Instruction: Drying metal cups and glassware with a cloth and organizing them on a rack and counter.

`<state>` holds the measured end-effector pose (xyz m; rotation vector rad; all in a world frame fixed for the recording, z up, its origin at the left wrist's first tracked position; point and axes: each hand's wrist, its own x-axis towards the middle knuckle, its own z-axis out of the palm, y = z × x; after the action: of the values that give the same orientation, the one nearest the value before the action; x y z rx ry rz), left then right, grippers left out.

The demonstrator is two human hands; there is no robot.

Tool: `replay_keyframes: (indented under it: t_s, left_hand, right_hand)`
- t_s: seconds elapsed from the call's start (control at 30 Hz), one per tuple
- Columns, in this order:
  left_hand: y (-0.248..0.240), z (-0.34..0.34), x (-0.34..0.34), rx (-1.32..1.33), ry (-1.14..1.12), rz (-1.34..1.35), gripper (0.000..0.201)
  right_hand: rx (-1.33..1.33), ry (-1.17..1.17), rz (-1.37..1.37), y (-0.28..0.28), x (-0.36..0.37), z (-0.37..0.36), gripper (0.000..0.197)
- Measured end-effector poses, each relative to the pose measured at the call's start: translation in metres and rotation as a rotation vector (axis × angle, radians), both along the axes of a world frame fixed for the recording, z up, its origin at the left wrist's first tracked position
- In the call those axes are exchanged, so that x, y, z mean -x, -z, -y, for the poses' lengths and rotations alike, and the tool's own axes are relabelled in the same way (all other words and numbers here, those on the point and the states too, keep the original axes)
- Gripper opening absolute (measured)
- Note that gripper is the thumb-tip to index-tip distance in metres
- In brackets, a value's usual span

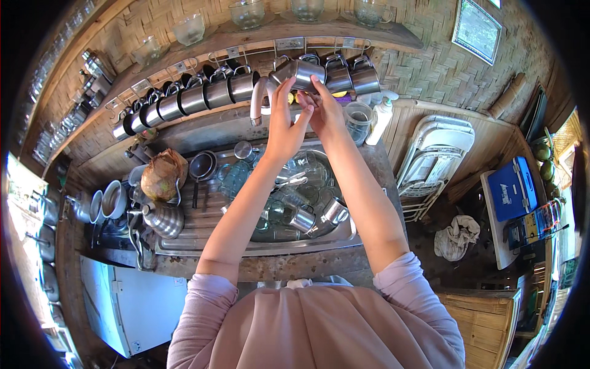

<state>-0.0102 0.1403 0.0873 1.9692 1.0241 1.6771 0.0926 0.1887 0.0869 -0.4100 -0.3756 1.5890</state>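
Fingers half-curled, the left hand (286,118) and right hand (327,114) touched a mug (302,71) in the far row, beyond the sink (200,226); whether either gripped it, I couldn't tell.

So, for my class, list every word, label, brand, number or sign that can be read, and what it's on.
Blue cooler: white lettering, not copied here.
Small plates on the shelf edge: any marking too small to read.
Framed picture: too blurred to read any wording.
White pump bottle: no readable text.
Metal mug at the fingers: no writing visible.
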Motion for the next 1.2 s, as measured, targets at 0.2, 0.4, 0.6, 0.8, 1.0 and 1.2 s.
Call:
replay_keyframes:
  t_s: [0.2,0.4,0.6,0.8,1.0,1.2]
  left_hand:
    - [0.012,0.009,-0.003,0.141,0.043,0.012,0.058]
    - [0.025,0.018,0.008,0.214,0.088,0.049,0.058]
    - [0.049,0.036,0.029,0.369,0.259,0.125,0.052]
    - [0.080,0.068,0.058,0.607,0.272,0.001,0.044]
    - [0.116,0.091,0.076,0.698,0.257,0.098,0.039]
    - [0.125,0.101,0.069,0.735,0.283,0.177,0.036]
  right_hand:
    - [0.042,0.003,0.114,0.013,-0.008,-0.002,0.034]
    - [-0.026,0.021,0.181,0.022,-0.013,0.004,0.034]
    - [-0.059,0.017,0.461,0.067,-0.044,0.016,0.050]
    - [-0.233,-0.108,1.474,0.154,-0.089,0.068,0.015]
    - [-0.128,-0.230,2.139,0.161,-0.099,0.155,0.018]
    - [-0.222,-0.026,2.143,0.161,-0.099,0.181,0.016]
